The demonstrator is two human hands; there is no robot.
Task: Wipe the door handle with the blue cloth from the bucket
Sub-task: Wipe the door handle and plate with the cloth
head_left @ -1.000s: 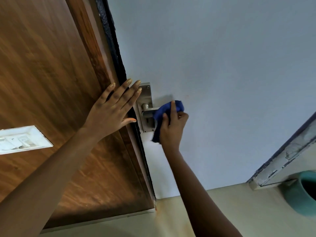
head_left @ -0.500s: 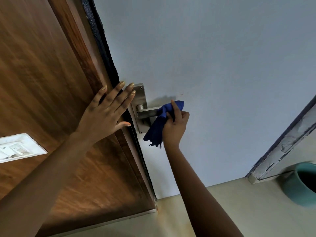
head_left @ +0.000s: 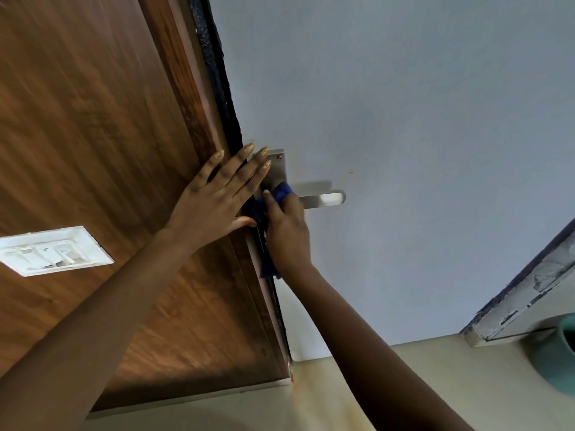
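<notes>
Cloth [head_left: 281,191], blue, sits at mid-frame, bunched in the right hand [head_left: 287,230], whose grip is closed around it against the inner end of the handle [head_left: 323,199]. Left hand [head_left: 214,200] lies flat, fingers spread, gripping nothing, on the wooden frame [head_left: 193,98]. Bucket [head_left: 560,356] shows at lower right.

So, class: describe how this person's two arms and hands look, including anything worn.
Both forearms are bare, with no sleeves, watch or rings in view. The left hand has long nails painted a glittery gold. The right hand shows no nails from this angle.
</notes>
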